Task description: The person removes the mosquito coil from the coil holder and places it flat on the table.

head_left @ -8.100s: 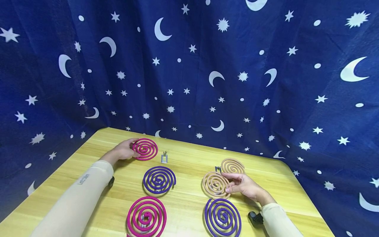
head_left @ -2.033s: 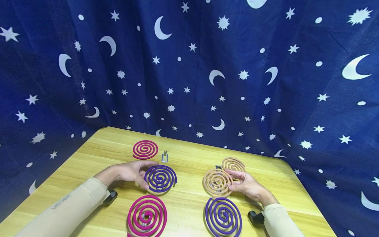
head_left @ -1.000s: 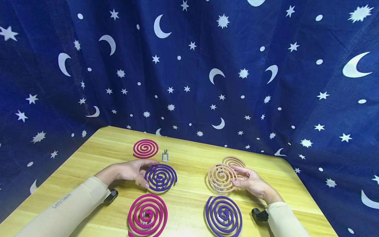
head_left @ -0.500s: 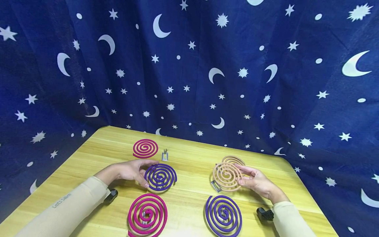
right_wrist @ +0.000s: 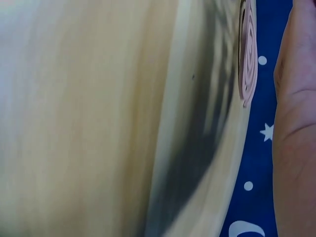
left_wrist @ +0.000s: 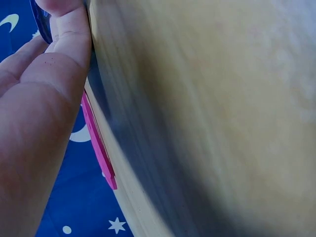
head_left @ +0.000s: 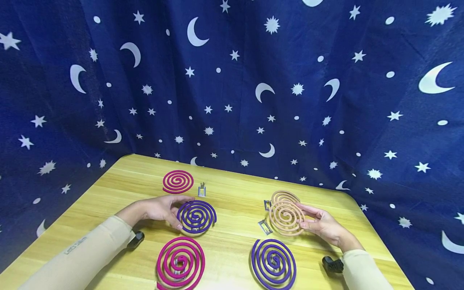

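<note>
In the head view my left hand point(head_left: 161, 210) grips the left edge of a purple coil point(head_left: 196, 217), with the thumb at its near side. My right hand point(head_left: 324, 226) pinches a tan coil point(head_left: 286, 218) by its right edge. That coil partly overlaps a second tan coil point(head_left: 284, 197) behind it in this view. Left of the held tan coil a small metal stand point(head_left: 265, 227) lies on the wood, and another metal stand point(head_left: 267, 205) is farther back. The right wrist view shows a tan coil point(right_wrist: 248, 54) edge-on beside my hand; its fingertips are out of that view.
A pink coil point(head_left: 178, 182) lies at the back left beside an upright-pronged metal stand point(head_left: 201, 190). Nearer are a large pink coil point(head_left: 181, 264) and a purple coil point(head_left: 273, 264), each over a metal stand. A blue curtain point(head_left: 232, 80) with moons and stars hangs behind the wooden table point(head_left: 232, 225).
My right hand has moved the tan coil rightward, uncovering the metal stand beneath it. Earlier, my left hand left the far pink coil and took hold of the purple one, where it stays.
</note>
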{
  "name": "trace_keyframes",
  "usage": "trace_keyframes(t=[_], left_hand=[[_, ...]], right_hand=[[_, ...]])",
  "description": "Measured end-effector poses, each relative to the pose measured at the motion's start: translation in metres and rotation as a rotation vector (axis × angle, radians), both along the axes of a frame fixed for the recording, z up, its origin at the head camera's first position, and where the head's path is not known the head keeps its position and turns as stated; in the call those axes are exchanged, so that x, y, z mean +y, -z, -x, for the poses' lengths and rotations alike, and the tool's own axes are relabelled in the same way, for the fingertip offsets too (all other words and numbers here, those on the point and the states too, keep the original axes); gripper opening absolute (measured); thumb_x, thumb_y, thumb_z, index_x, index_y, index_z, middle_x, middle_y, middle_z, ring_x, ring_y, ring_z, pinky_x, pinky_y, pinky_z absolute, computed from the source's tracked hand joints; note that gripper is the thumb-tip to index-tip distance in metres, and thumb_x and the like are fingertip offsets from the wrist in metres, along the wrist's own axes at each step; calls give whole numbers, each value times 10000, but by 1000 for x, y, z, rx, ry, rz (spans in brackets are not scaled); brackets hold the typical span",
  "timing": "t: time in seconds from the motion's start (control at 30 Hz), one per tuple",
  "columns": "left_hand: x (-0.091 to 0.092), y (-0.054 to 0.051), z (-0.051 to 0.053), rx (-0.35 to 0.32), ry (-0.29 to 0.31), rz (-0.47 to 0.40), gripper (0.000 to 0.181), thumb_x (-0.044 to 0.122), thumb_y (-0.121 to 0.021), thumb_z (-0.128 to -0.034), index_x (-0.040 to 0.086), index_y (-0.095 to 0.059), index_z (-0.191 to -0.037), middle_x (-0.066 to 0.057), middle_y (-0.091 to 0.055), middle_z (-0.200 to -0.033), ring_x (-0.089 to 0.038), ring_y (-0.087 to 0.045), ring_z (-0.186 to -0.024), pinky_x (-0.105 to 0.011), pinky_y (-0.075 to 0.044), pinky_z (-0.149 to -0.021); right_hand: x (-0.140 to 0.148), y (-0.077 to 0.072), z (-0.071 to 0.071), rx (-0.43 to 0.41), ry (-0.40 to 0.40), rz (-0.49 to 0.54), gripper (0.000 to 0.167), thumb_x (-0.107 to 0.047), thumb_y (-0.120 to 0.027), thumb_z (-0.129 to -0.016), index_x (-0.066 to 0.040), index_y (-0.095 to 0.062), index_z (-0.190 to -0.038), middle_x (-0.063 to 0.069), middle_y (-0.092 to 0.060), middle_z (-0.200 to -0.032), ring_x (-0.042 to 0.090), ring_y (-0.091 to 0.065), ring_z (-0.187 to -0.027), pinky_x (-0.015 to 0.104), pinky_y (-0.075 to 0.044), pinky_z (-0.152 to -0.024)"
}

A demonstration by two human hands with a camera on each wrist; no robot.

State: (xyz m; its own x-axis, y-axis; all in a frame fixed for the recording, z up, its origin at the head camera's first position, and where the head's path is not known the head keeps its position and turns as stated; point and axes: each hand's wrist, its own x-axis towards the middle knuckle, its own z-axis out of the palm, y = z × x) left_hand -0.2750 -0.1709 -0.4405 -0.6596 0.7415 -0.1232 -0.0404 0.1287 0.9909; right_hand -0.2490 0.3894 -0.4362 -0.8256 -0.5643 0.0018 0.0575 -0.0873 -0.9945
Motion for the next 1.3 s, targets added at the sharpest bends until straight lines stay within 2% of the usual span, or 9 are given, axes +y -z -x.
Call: trace_keyframes(t=[0.37, 0.5, 0.7, 1.07, 1.3], left_hand=[[0, -2, -1, 9, -1, 8, 1009, -128, -813, -711, -119, -224, -1530, -324, -331, -1481, -395, -625, -1131, -436, -548, -949], [-1, -2, -1, 22, -3, 17, 1017, -117, -824, -705, -122, -227, -1528, -317, -342, -1477, -384, -627, -1126, -427, -547, -951], [-1, -1, 0, 18, -2, 16, 1019, -115, -824, -708, -118, -224, -1531, -314, -336, -1479, -395, -640, -1099, -440, -555, -936], [-1, -1, -1, 9, -6, 9, 1008, -129, -819, -706, -119, -234, -1527, -303, -349, -1469, -396, -640, -1098, -444, -557, -932], [-1, -2, -1, 0, -4, 3, 1005, -146, -808, -706, -120, -229, -1527, -305, -353, -1461, -403, -628, -1121, -447, -551, -941]], right_hand=[[16, 3, -8, -17, 33, -50, 601, 160, -542, -942, -211, -599, -1411, 18, -619, -1301, 220, -644, -1129, 410, -528, -972], [20, 6, -9, -21, 39, -61, 596, 162, -549, -937, -230, -622, -1380, 48, -614, -1282, 207, -642, -1124, 407, -525, -975], [25, 8, -12, -26, 46, -85, 591, 149, -562, -937, -287, -647, -1327, 24, -609, -1274, 192, -635, -1130, 395, -528, -974], [33, 11, -19, -62, 30, -92, 556, 137, -549, -953, -229, -620, -1366, -41, -597, -1310, 162, -608, -1166, 376, -517, -994], [37, 11, -24, -62, 26, -106, 530, 120, -567, -950, -234, -629, -1340, -46, -610, -1303, 147, -604, -1167, 354, -518, -991]])
